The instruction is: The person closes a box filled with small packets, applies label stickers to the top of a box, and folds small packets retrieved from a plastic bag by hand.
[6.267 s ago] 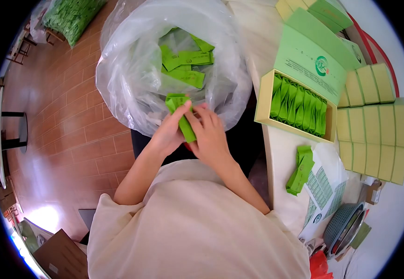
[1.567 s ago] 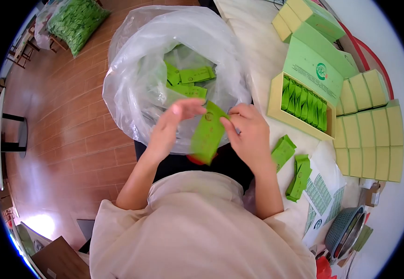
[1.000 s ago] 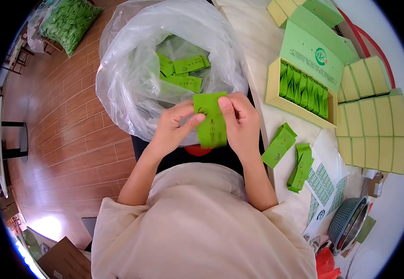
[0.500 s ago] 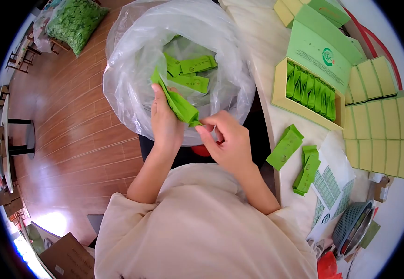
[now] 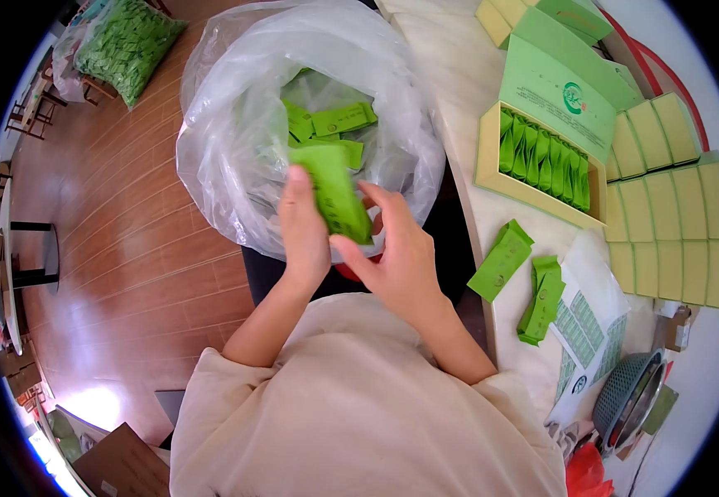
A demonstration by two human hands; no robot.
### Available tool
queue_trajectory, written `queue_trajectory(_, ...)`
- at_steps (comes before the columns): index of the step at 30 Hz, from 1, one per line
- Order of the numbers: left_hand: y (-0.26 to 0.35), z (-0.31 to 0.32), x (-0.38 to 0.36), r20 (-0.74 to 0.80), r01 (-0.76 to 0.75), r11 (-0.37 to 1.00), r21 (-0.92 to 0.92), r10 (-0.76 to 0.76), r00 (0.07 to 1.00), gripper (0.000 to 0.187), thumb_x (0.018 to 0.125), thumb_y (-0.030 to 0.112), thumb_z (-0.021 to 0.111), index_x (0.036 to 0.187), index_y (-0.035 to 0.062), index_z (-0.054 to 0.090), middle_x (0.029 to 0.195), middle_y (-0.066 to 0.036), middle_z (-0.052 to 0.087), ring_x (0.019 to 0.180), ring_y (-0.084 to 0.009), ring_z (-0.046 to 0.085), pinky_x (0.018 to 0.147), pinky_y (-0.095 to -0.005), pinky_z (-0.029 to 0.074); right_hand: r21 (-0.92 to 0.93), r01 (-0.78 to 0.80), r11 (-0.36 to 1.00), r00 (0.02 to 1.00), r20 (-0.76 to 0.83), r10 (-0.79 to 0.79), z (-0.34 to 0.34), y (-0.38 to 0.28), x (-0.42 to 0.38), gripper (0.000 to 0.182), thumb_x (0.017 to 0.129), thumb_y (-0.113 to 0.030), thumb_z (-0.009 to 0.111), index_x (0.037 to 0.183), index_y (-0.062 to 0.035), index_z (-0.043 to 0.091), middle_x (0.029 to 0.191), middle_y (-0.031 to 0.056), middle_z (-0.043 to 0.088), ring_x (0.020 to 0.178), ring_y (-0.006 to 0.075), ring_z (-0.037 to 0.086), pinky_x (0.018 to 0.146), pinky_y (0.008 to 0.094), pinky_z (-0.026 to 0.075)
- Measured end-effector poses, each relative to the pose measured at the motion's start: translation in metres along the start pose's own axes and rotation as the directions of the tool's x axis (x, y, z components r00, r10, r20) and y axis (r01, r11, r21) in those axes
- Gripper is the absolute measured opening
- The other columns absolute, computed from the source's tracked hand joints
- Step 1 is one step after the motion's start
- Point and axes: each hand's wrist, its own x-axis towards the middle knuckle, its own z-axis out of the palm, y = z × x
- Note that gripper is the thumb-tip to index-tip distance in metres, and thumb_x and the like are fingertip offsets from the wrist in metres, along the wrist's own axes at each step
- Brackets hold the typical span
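A green foil packet (image 5: 336, 192), slightly blurred, is held in front of me over the near rim of a clear plastic bag (image 5: 227, 157). My left hand (image 5: 303, 228) grips it along its left side, thumb uppermost. At the packet's lower right end, the thumb and fingers of my right hand (image 5: 401, 257) close around it. More green packets (image 5: 343, 118) lie inside the bag. To the right, an open box (image 5: 492, 166) holds a row of upright green packets (image 5: 545, 161). Two loose packets, one (image 5: 502, 261) and another (image 5: 541, 300), rest on the table.
Stacked yellow-green boxes (image 5: 670, 207) stand at the table's right side. A printed sheet (image 5: 583, 331) lies near the loose packets, with a grey basket (image 5: 620, 398) below it. A large bag of green packets (image 5: 127, 50) sits at the far left, beyond the wooden floor (image 5: 127, 248).
The packet has turned so its broad printed face shows. My right hand has shifted from pinching its end tip to gripping its lower side. The view has moved slightly.
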Motion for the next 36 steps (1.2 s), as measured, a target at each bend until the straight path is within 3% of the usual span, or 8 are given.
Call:
queue_trajectory(3, -0.011, -0.003, -0.001, 0.192, -0.049, 0.99, 0.134, 0.023, 0.981, 0.046, 0.1, 0.042, 0.034, 0.1, 0.0026, 0.058, 0.078, 0.0, 0.053, 0.071, -0.0081, 0.05, 0.061, -0.0218, 0.04, -0.036, -0.189, 0.981, 0.979, 0.074, 0.191, -0.001, 0.02, -0.006, 0.026, 0.09, -0.027, 0.058, 0.094, -0.0012, 0.053, 0.072, 0.0152, 0.056, 0.065, 0.0292, 0.058, 0.056, 0.0387, 0.045)
queue_trajectory(7, 0.001, -0.014, 0.009, 0.313, 0.047, 0.996, -0.081, -0.019, 0.95, 0.033, 0.099, 0.031, 0.044, 0.103, 0.003, 0.059, 0.085, 0.001, 0.054, 0.067, -0.0039, 0.044, 0.057, -0.0202, 0.036, 0.281, -0.426, 0.86, 0.902, 0.051, 0.43, -0.011, 0.04, 0.003, 0.038, 0.099, -0.035, 0.04, 0.094, -0.001, 0.057, 0.078, 0.0088, 0.062, 0.072, 0.0139, 0.058, 0.064, 0.0306, 0.045)
queue_trajectory(9, 0.004, -0.012, 0.008, 0.379, 0.053, 0.984, 0.172, -0.115, 0.918, 0.025, 0.096, 0.025, 0.049, 0.105, 0.0036, 0.059, 0.085, 0.002, 0.054, 0.067, -0.004, 0.045, 0.058, -0.0203, 0.037, 0.719, -0.569, 0.4, 0.738, 0.232, 0.634, -0.017, 0.038, 0.005, 0.038, 0.099, -0.034, 0.043, 0.105, -0.0001, 0.059, 0.092, 0.0034, 0.064, 0.082, 0.0096, 0.057, 0.074, 0.0246, 0.045)
queue_trajectory(17, -0.002, -0.009, -0.008, 0.557, -0.019, 0.946, 0.324, -0.174, 0.812, 0.022, 0.085, 0.009, 0.063, 0.104, 0.0059, 0.053, 0.095, 0.001, 0.058, 0.09, -0.0074, 0.055, 0.072, -0.0241, 0.044, 0.754, -0.505, 0.42, 0.781, 0.193, 0.594, -0.011, 0.051, -0.007, 0.04, 0.099, -0.036, 0.042, 0.11, -0.0011, 0.059, 0.097, 0.0032, 0.063, 0.087, 0.009, 0.056, 0.079, 0.0235, 0.044)
queue_trajectory(21, -0.005, -0.006, -0.016, 0.694, -0.24, 0.94, 0.244, 0.004, 0.72, 0.051, 0.084, 0.011, 0.065, 0.129, 0.0049, 0.042, 0.121, -0.008, 0.051, 0.113, -0.0174, 0.05, 0.096, -0.0316, 0.039, 0.816, -0.321, 0.481, 0.776, -0.065, 0.628, -0.015, 0.055, -0.004, 0.03, 0.101, -0.029, 0.038, 0.099, -0.0039, 0.054, 0.087, 0.0001, 0.057, 0.079, 0.0077, 0.052, 0.073, 0.0235, 0.043)
queue_trajectory(24, -0.022, -0.004, -0.024, 0.686, -0.097, 0.978, 0.187, -0.059, 0.725, 0.06, 0.084, 0.015, 0.066, 0.135, 0.0033, 0.035, 0.13, -0.01, 0.045, 0.12, -0.0194, 0.045, 0.102, -0.034, 0.034, 0.806, -0.295, 0.513, 0.792, -0.094, 0.603, -0.023, 0.045, -0.005, 0.02, 0.1, -0.026, 0.04, 0.098, -0.0062, 0.046, 0.084, -0.0011, 0.05, 0.075, 0.0058, 0.046, 0.069, 0.0235, 0.041)
queue_trajectory(31, -0.044, -0.007, -0.022, 0.551, 0.22, 0.958, 0.186, -0.287, 0.783, 0.041, 0.093, 0.018, 0.055, 0.128, 0.0005, 0.04, 0.117, -0.007, 0.056, 0.107, -0.0169, 0.054, 0.093, -0.0331, 0.044, 0.671, -0.181, 0.719, 0.889, -0.202, 0.412, -0.028, 0.039, -0.035, 0.014, 0.091, -0.006, 0.053, 0.103, -0.0034, 0.047, 0.09, 0.0011, 0.056, 0.079, 0.006, 0.052, 0.069, 0.0223, 0.043)
queue_trajectory(36, -0.02, 0.004, -0.022, 0.614, -0.084, 0.938, 0.337, -0.151, 0.775, 0.06, 0.078, 0.009, 0.072, 0.129, 0.0019, 0.041, 0.114, -0.007, 0.055, 0.106, -0.016, 0.054, 0.093, -0.0298, 0.042, 0.4, -0.282, 0.872, 0.923, -0.136, 0.36, -0.076, 0.032, -0.031, 0.026, 0.086, -0.01, 0.063, 0.107, -0.0044, 0.049, 0.075, -0.0018, 0.054, 0.065, 0.0031, 0.047, 0.056, 0.0196, 0.038)
